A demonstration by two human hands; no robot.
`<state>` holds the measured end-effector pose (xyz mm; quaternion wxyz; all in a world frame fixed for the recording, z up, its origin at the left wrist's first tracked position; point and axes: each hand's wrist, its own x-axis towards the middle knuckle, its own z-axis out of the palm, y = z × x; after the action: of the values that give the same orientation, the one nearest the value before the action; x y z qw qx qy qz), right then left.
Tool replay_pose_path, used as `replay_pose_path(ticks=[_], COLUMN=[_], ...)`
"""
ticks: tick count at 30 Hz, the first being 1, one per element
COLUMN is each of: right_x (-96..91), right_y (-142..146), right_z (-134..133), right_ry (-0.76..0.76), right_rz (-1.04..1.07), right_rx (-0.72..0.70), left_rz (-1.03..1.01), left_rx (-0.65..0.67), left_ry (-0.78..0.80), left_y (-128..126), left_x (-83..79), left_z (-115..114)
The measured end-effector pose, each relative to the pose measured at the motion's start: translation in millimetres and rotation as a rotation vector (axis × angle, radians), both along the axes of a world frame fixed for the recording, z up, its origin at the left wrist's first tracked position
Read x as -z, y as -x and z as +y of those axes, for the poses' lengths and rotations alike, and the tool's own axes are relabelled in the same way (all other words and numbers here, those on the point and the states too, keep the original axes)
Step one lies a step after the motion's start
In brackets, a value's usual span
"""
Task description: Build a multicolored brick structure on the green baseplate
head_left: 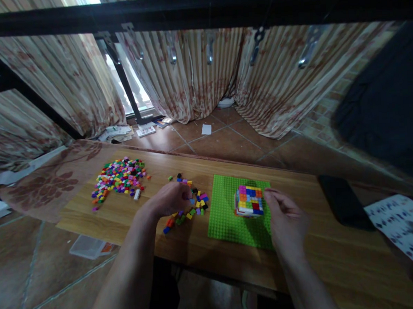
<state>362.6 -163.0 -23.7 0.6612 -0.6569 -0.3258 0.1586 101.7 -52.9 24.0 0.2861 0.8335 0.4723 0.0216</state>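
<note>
A block built from many-coloured toy bricks [250,201], with white in its lower sides, stands on the green baseplate [224,222]. Just right of the block, over the plate's edge, is my right hand [288,217], closed with thumb and fingers drawn together. Whether anything is between its fingertips is too small to tell. My left hand [172,198] is closed and reaches down into a small scatter of loose bricks [190,214] left of the plate. A light blue brick [192,202] shows right at its fingertips; whether it is gripped is unclear.
A larger heap of mixed bricks [119,177] lies on the left of the wooden table [133,218]. At the right are a black phone-like object [344,202] and a printed sheet [400,222]. A dark bar [199,9] with hanging metal clips crosses above.
</note>
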Motion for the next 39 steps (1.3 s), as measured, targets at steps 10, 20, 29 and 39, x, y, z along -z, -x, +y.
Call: replay_pose_path(ticks=[10,20,29,39], right_x=[1.8,3.4,5.1,0.7], right_y=[-2,-2,-1,-1], right_z=[0,-1,-1,-1], right_ry=[0.006,0.029,0.026,0.030], right_rz=[-0.063,-0.080,-0.084,-0.034], right_rx=[-0.004,0.005,0.029,0.006], left_rz=[0.020,0.073,-0.006,0.142], left_rx=[-0.008,-0.003,0.096,0.066], left_ry=[-0.029,-0.085,0.075,0.015], left_y=[0,-3,-6,-16], left_x=[-1.6,-4.0,0.5,-6.2], left_z=[3,0,-5,-13])
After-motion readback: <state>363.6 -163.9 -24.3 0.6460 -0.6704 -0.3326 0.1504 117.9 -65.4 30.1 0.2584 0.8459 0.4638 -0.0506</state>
